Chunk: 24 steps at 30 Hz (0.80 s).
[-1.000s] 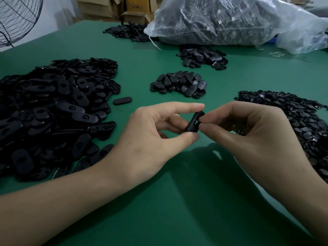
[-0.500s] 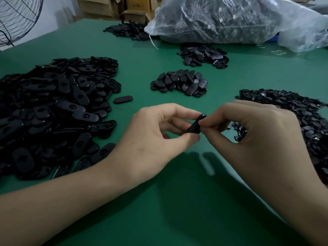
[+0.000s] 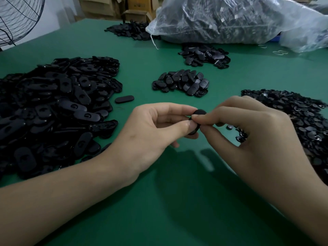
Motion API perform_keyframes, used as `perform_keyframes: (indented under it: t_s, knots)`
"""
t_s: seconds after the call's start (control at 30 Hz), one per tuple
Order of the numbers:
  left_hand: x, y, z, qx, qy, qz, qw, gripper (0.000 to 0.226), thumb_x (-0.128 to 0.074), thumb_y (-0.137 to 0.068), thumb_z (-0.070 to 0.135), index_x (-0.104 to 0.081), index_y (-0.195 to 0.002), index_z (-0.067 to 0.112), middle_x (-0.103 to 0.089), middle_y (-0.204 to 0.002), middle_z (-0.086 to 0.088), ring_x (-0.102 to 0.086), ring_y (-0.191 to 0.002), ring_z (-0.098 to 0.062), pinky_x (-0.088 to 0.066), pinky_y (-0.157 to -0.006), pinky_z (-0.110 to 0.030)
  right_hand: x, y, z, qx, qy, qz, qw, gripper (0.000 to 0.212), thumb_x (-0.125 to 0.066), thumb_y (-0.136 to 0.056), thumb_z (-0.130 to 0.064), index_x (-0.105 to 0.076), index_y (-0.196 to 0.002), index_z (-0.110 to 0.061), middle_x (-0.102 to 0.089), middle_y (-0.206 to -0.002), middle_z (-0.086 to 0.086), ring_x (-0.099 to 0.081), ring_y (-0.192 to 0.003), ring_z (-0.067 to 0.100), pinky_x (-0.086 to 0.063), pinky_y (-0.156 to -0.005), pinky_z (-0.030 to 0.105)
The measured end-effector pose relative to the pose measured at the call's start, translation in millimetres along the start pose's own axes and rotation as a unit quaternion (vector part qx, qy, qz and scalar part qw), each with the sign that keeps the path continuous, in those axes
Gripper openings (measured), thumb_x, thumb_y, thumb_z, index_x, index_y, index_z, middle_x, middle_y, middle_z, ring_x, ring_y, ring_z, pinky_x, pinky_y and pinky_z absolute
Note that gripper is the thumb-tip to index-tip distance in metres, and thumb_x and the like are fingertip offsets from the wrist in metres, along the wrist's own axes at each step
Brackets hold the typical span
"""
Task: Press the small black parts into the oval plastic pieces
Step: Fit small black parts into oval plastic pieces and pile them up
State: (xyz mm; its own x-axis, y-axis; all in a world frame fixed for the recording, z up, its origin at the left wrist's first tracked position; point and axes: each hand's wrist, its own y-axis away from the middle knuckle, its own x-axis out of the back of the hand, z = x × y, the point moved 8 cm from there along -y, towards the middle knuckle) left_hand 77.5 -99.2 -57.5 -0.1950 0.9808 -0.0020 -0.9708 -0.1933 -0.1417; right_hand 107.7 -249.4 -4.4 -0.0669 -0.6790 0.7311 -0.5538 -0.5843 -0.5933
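Note:
A black oval plastic piece (image 3: 198, 113) is pinched between both hands above the green table (image 3: 177, 201). My left hand (image 3: 152, 134) grips it with thumb and forefinger. My right hand (image 3: 248, 132) presses on it with fingertips and thumb; any small part under those fingers is hidden. A big heap of oval pieces (image 3: 53, 107) lies to the left. A heap of small black parts (image 3: 292, 118) lies to the right.
One loose oval piece (image 3: 124, 99) lies beside the left heap. A small pile (image 3: 181, 82) sits ahead of my hands, with two more piles (image 3: 204, 55) further back. A clear plastic bag (image 3: 230, 20) of parts, cardboard boxes and a fan guard (image 3: 17, 20) line the far edge.
The hands have closed tighter together. My right fingers curled over the oval piece, which now shows only its top edge. The view shifted slightly.

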Motion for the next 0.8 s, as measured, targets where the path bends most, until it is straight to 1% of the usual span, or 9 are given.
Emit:
perform_keyframes:
  t_s: [0.13,0.17,0.23,0.3,0.37,0.47,0.5,0.63,0.8]
  knots:
    - [2,-1,4,-0.014,0.006,0.015,1.0,0.016,-0.073,-0.089,0.008,-0.075,-0.103,0.014,-0.08,-0.091,-0.003,-0.078,-0.081,-0.014,-0.051,-0.057,-0.017,-4,-2,5,-0.037,-0.077,-0.019,0.996,0.016,-0.07,-0.091,-0.026,-0.079,-0.103,-0.032,-0.068,-0.09,-0.017,-0.064,-0.088,0.012,-0.045,-0.077,0.018]
    - [2,-1,6,-0.021,0.002,0.02,1.0,0.015,-0.074,-0.088,0.007,-0.075,-0.101,0.015,-0.08,-0.09,-0.002,-0.077,-0.08,-0.013,-0.052,-0.056,-0.017,-5,-2,5,-0.046,-0.096,-0.025,0.994,0.017,-0.071,-0.091,-0.026,-0.078,-0.104,-0.035,-0.069,-0.09,-0.017,-0.064,-0.089,0.012,-0.043,-0.076,0.016]
    - [4,-1,9,-0.038,-0.006,0.03,0.999,0.016,-0.075,-0.088,0.005,-0.074,-0.099,0.016,-0.079,-0.088,-0.002,-0.077,-0.078,-0.013,-0.054,-0.057,-0.019,-6,0,8,-0.073,-0.15,-0.022,0.986,0.017,-0.071,-0.091,-0.027,-0.073,-0.104,-0.037,-0.071,-0.088,-0.012,-0.065,-0.086,0.014,-0.045,-0.074,0.02]
    - [4,0,13,-0.057,-0.015,0.035,0.998,0.016,-0.076,-0.088,0.003,-0.074,-0.097,0.016,-0.079,-0.089,-0.003,-0.078,-0.079,-0.014,-0.055,-0.059,-0.02,-8,3,17,-0.143,-0.267,-0.006,0.953,0.018,-0.071,-0.086,-0.028,-0.066,-0.103,-0.033,-0.072,-0.084,-0.005,-0.066,-0.076,0.013,-0.052,-0.072,0.034]
    - [3,2,17,-0.079,-0.025,0.039,0.996,0.018,-0.077,-0.087,0.002,-0.073,-0.096,0.017,-0.078,-0.089,-0.004,-0.078,-0.079,-0.015,-0.055,-0.062,-0.018,-17,7,26,-0.219,-0.362,-0.01,0.906,0.02,-0.072,-0.082,-0.028,-0.067,-0.101,-0.026,-0.073,-0.08,0.001,-0.066,-0.069,0.014,-0.054,-0.07,0.038]
    - [1,6,22,-0.109,-0.062,0.039,0.991,0.019,-0.078,-0.084,0.007,-0.073,-0.094,0.023,-0.077,-0.089,-0.002,-0.078,-0.077,-0.016,-0.06,-0.07,-0.023,-37,14,28,-0.286,-0.447,-0.052,0.846,0.012,-0.079,-0.084,-0.017,-0.072,-0.094,-0.017,-0.069,-0.074,0.01,-0.06,-0.063,0.015,-0.049,-0.068,0.033]
    - [1,7,24,-0.117,-0.075,0.039,0.989,0.02,-0.077,-0.084,0.008,-0.073,-0.093,0.025,-0.077,-0.089,-0.001,-0.078,-0.077,-0.015,-0.06,-0.071,-0.023,-41,15,27,-0.296,-0.467,-0.06,0.831,0.01,-0.077,-0.083,-0.017,-0.073,-0.092,-0.016,-0.068,-0.074,0.013,-0.059,-0.062,0.015,-0.049,-0.066,0.031]
    - [0,10,29,-0.147,-0.124,0.048,0.98,0.023,-0.077,-0.084,0.01,-0.072,-0.093,0.03,-0.076,-0.088,0.002,-0.077,-0.078,-0.012,-0.06,-0.072,-0.021,-46,17,23,-0.318,-0.538,-0.062,0.778,0.014,-0.075,-0.072,-0.023,-0.074,-0.083,-0.014,-0.067,-0.074,0.01,-0.055,-0.06,0.017,-0.05,-0.058,0.022]
    - [-2,14,37,-0.187,-0.175,0.06,0.965,0.028,-0.077,-0.083,0.001,-0.071,-0.094,0.027,-0.076,-0.085,0.008,-0.076,-0.077,-0.006,-0.058,-0.073,-0.018,-53,19,21,-0.329,-0.599,-0.076,0.726,0.013,-0.074,-0.073,-0.016,-0.072,-0.085,-0.012,-0.067,-0.079,0.01,-0.055,-0.06,0.014,-0.052,-0.059,0.022]
